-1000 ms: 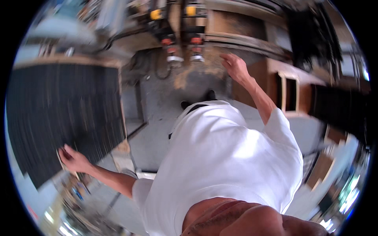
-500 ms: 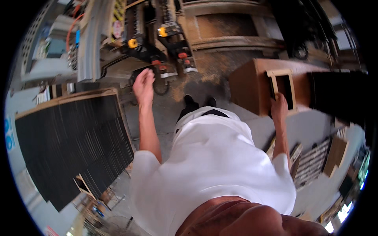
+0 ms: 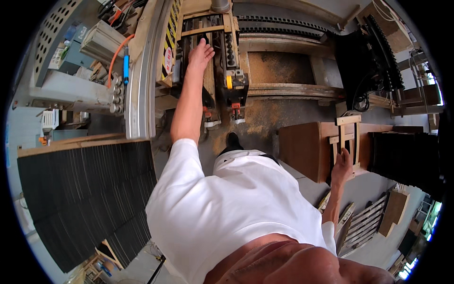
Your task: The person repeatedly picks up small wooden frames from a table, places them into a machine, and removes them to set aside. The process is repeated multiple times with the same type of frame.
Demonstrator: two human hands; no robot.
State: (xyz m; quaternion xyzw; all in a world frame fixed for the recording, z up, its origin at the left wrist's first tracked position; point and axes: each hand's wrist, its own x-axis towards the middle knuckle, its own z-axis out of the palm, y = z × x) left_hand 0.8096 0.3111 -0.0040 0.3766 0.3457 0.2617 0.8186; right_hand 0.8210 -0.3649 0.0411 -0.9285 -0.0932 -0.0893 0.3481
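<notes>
My left hand (image 3: pixel 202 57) reaches forward over the long machine, its fingers stretched out and nothing in them. Just beyond its fingertips a light wooden frame (image 3: pixel 203 31) lies across the machine's rails. Whether the fingertips touch that frame, I cannot tell. On the right, my right hand (image 3: pixel 342 169) is closed on a light wooden frame (image 3: pixel 349 120), whose slats partly overlap more pale slats. The frame is held above a brown box-like block (image 3: pixel 300 149); the grip itself is partly hidden by the hand.
Stacked black panels (image 3: pixel 85 189) stand at the left. A metal rail (image 3: pixel 142 71) runs beside the machine, with a yellow-black striped strip (image 3: pixel 171 40). Black stacked material (image 3: pixel 402 158) sits on the brown block. Sawdust covers the floor near the machine; a slatted pallet (image 3: pixel 366 220) lies lower right.
My left hand has moved forward over the machine, towards the wooden frame there. My right hand still holds its frame by the brown block. The whole view has shifted closer to the machine.
</notes>
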